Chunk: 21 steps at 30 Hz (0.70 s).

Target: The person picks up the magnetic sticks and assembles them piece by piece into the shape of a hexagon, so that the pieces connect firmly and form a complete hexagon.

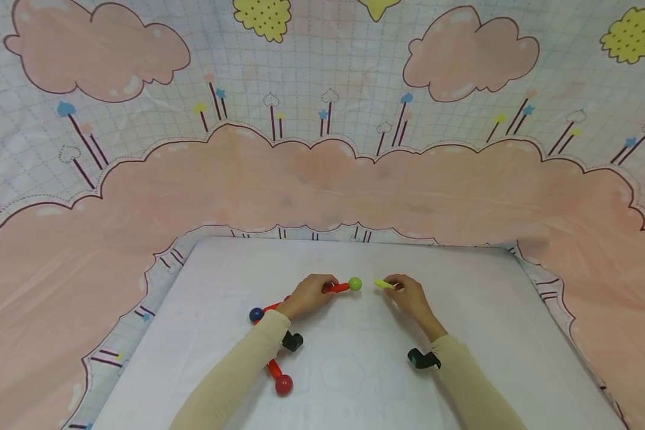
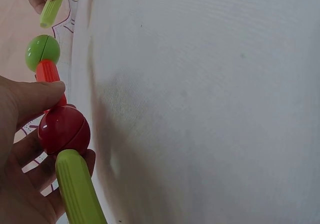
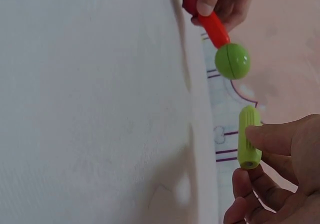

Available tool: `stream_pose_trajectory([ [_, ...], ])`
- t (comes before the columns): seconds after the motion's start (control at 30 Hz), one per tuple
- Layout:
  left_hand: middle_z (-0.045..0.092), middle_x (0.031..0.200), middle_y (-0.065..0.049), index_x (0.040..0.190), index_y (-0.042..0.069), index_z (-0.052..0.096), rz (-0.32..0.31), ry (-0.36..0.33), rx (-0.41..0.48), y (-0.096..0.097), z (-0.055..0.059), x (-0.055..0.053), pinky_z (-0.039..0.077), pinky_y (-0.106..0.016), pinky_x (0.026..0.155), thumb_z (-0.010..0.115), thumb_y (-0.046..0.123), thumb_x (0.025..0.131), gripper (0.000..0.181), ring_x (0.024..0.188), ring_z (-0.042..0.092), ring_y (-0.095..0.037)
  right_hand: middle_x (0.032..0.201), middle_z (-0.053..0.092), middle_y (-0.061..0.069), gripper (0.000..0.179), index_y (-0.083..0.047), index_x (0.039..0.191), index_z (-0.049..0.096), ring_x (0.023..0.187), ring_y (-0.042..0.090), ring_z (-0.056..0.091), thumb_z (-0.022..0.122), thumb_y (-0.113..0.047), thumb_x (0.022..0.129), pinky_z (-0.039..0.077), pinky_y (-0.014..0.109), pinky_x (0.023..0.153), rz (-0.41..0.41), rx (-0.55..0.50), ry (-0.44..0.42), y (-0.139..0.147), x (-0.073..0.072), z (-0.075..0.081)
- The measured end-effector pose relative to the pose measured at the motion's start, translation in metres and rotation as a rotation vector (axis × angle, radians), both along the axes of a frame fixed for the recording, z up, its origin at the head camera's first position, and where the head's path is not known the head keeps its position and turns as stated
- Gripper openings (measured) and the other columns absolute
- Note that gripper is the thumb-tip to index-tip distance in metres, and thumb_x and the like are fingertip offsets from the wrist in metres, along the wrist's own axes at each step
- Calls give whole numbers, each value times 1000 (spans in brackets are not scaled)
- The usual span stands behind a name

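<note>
My left hand (image 1: 310, 292) pinches a red ridged rod (image 2: 47, 71) between thumb and fingers. A glossy green ball (image 1: 355, 283) caps the rod's far end. At its other end sits a dark red ball (image 2: 65, 130), with a yellow-green rod (image 2: 80, 189) running on from it toward the wrist. Facing the green ball, my right hand (image 1: 410, 295) pinches a separate short yellow-green rod (image 3: 249, 134) with a small grey disc in its end. A gap lies between that rod and the green ball.
Partly hidden by my left forearm are a dark blue ball (image 1: 256, 315), a red rod (image 1: 271, 307), another red rod (image 1: 274, 368) and a red ball (image 1: 283, 385). They lie on the white table (image 1: 349, 388). A patterned cloth (image 1: 355, 185) hangs behind.
</note>
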<state>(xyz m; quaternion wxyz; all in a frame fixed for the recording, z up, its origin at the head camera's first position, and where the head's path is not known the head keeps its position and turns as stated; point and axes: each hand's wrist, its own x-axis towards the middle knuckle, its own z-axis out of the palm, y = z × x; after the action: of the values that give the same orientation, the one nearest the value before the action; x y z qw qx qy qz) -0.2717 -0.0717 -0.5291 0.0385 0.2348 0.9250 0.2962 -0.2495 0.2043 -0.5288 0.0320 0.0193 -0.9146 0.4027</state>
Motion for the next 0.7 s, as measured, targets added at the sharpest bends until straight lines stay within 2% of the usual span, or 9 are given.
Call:
stream_pose_trajectory([
  [0.37, 68, 99, -4, 115, 13, 68, -6, 2, -5, 3, 0, -1, 49, -35, 83, 67, 11, 91, 25, 87, 57, -16, 109, 69, 13, 24, -6, 110, 71, 96, 27, 62, 73, -10, 86, 46, 31, 76, 18, -25, 12, -15, 2, -4],
  [0.7, 68, 100, -5, 116, 12, 68, 6, -25, 10, 8, 1, -4, 50, -36, 83, 67, 10, 91, 25, 87, 56, -16, 108, 70, 13, 23, -5, 109, 72, 92, 24, 61, 72, -8, 86, 45, 27, 72, 24, -27, 3, -22, -6, -9],
])
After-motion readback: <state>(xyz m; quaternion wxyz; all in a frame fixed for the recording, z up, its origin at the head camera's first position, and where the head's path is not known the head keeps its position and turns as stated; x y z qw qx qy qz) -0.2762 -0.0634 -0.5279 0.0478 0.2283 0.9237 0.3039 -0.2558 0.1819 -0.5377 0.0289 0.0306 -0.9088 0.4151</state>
